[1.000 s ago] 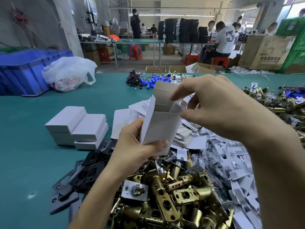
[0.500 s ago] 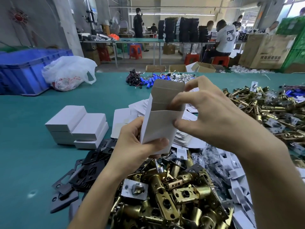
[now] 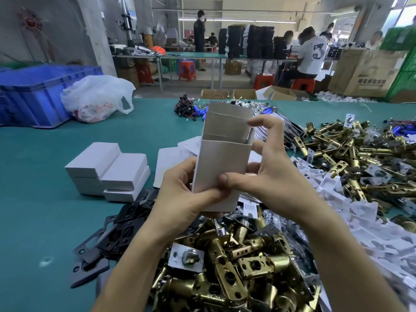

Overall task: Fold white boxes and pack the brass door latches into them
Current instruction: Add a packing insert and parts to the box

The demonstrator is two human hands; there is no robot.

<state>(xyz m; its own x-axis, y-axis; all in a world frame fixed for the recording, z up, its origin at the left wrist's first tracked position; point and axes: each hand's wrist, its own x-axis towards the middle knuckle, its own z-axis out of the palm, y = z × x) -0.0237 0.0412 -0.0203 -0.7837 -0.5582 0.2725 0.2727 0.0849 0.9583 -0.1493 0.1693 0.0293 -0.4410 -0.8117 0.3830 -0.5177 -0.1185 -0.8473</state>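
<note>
I hold a white box (image 3: 221, 158) upright above the table, its top flap standing open. My left hand (image 3: 186, 194) grips its lower left side. My right hand (image 3: 272, 174) holds the right side, thumb across the front, fingers by the open top edge. A heap of brass door latches (image 3: 236, 266) lies just below my hands, and another pile of brass latches (image 3: 351, 149) spreads at the right. Three closed white boxes (image 3: 110, 170) sit stacked at the left. Flat white box blanks (image 3: 173, 158) lie behind the held box.
Black metal plates (image 3: 112, 235) lie at the lower left on the green table (image 3: 45, 199). White plastic inserts (image 3: 351, 212) are heaped at the right. A blue crate (image 3: 33, 93) and a white plastic bag (image 3: 96, 97) stand at the far left. People work at tables behind.
My right hand has come down from the top flaps to the box's right side, thumb now across the front. The box stands more squarely open. My left hand keeps its grip.
</note>
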